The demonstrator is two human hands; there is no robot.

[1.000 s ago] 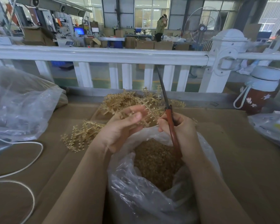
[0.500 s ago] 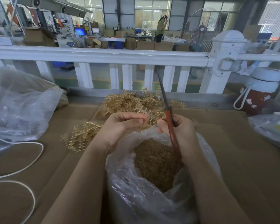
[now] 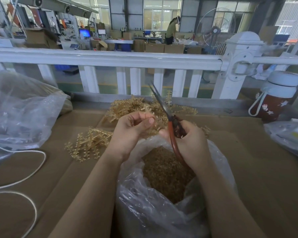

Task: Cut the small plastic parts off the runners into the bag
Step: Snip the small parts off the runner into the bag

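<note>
My left hand point(image 3: 133, 129) pinches a tan plastic runner point(image 3: 153, 130) with small parts on it, just above the mouth of a clear plastic bag point(image 3: 162, 212). The bag holds a heap of cut tan parts point(image 3: 165, 172). My right hand point(image 3: 189, 143) grips red-handled scissors point(image 3: 172, 127) whose blades point up and away, slightly apart, beside the runner. A pile of uncut runners point(image 3: 136, 105) lies behind my hands. Another bunch of runners point(image 3: 88, 145) lies on the cardboard to the left.
Brown cardboard point(image 3: 248, 169) covers the table. A large clear bag point(image 3: 19, 110) sits at left, with a white cord point(image 3: 24, 179) looping before it. A red bottle with a white lid point(image 3: 275, 98) stands at right, above another bag point(image 3: 289, 136). A white railing point(image 3: 110, 57) runs behind.
My left hand's fingers have curled in and now pinch the runner closer to the scissors. The scissors have tilted a little and my right hand shifted slightly right.
</note>
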